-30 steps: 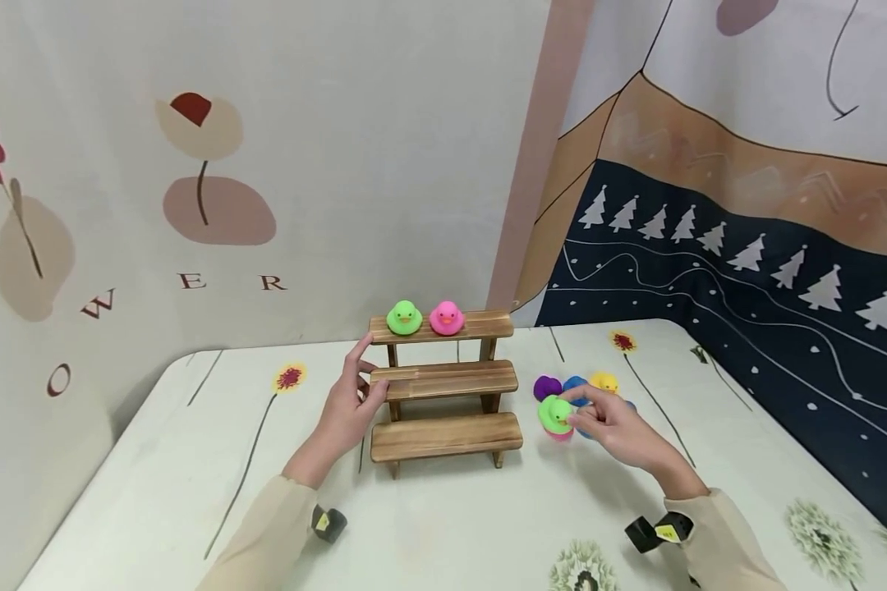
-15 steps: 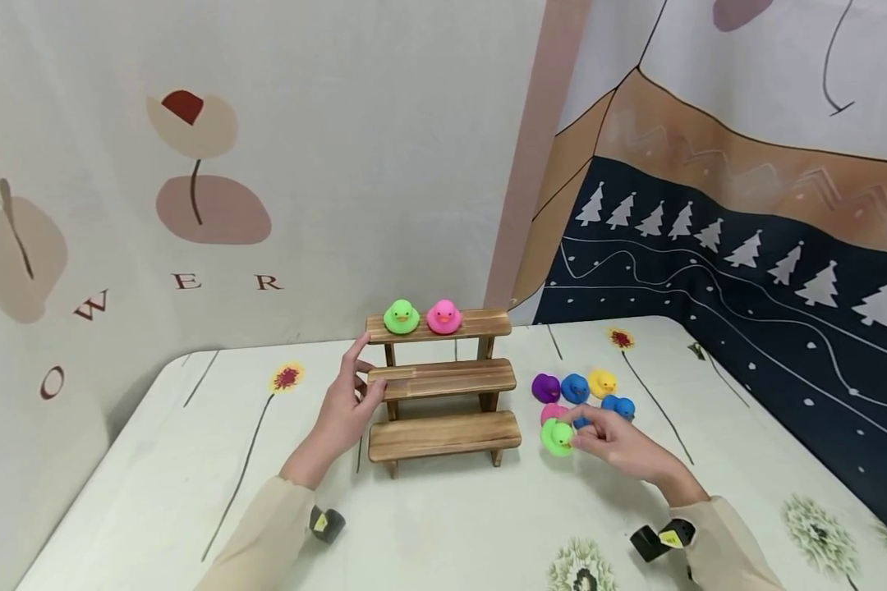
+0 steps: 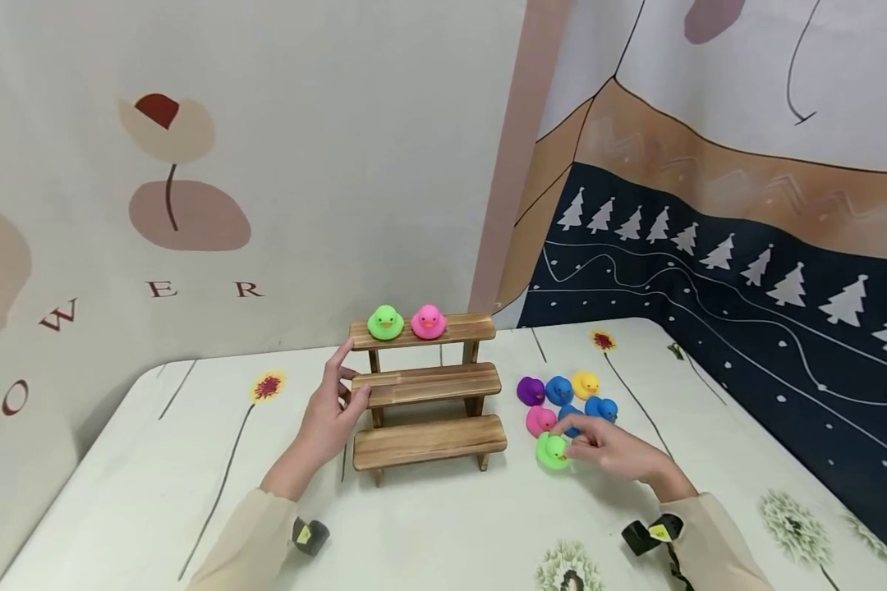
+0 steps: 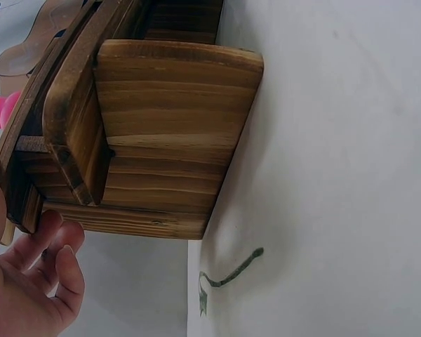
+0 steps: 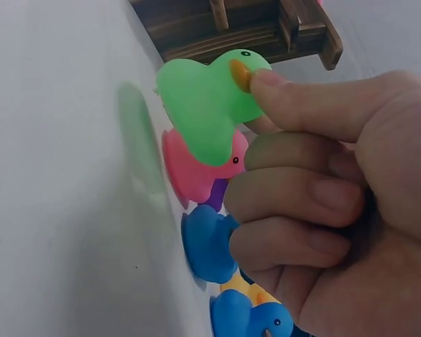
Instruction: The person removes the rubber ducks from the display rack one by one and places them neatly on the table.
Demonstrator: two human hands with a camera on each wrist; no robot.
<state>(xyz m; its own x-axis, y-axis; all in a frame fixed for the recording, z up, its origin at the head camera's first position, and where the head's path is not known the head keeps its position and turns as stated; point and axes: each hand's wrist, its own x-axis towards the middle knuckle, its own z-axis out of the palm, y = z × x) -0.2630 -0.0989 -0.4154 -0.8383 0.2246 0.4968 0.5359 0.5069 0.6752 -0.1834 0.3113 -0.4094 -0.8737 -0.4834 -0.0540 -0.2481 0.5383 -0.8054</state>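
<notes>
My right hand (image 3: 609, 447) pinches a green rubber duck (image 3: 553, 451) between thumb and fingers, just in front of the other ducks. In the right wrist view the duck (image 5: 203, 98) hangs a little off the tabletop, its thumb-side gripped at the orange beak. A three-tier wooden display stand (image 3: 429, 439) stands left of it. With my left hand (image 3: 333, 410) I hold the stand's left side, index finger at the top tier and thumb on the middle one. On the top tier sit a second green duck (image 3: 386, 322) and a pink duck (image 3: 429, 322).
Right of the stand, several rubber ducks are grouped on the table: a purple duck (image 3: 530, 391), a yellow duck (image 3: 585, 384), a pink duck (image 3: 540, 421) and blue ones, including a blue duck (image 3: 558, 390). A printed cloth wall (image 3: 340, 164) rises behind the table.
My right hand has drawn the green duck toward the front, away from the group, uncovering the pink duck. The left hand keeps its place on the stand. The head view has shifted slightly.
</notes>
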